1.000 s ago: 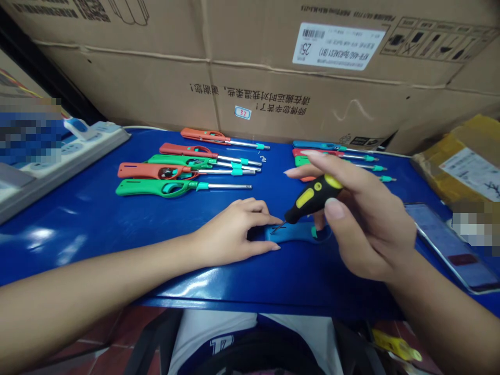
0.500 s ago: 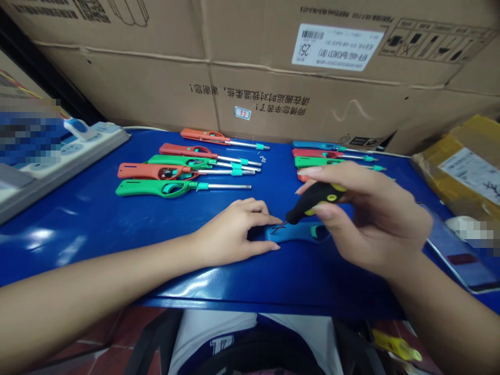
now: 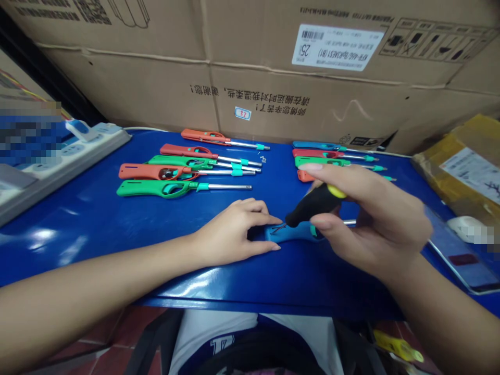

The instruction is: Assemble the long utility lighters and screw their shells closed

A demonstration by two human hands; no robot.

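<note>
A blue long-nosed lighter (image 3: 295,233) lies flat on the blue table. My left hand (image 3: 238,234) grips its butt end between thumb and fingers. In my right hand (image 3: 375,224) is a black and yellow screwdriver (image 3: 308,205), held at a slant. Its thin tip meets the lighter's handle near the left end, by the slot. My right hand hides part of the lighter's far end, though a bit of metal tube shows beyond the thumb.
Several orange, red and green lighters (image 3: 156,188) lie in a group at the left, with tiny screws (image 3: 263,159) beside them. More lighters (image 3: 316,153) lie at the back right. A power strip (image 3: 70,151), cardboard box (image 3: 250,62), phone (image 3: 464,258) and white mouse (image 3: 469,229) surround the workspace.
The screwdriver handle has turned within my right fingers, and its yellow marks sit differently. My right hand has shifted slightly. My left hand and the blue lighter stay in place.
</note>
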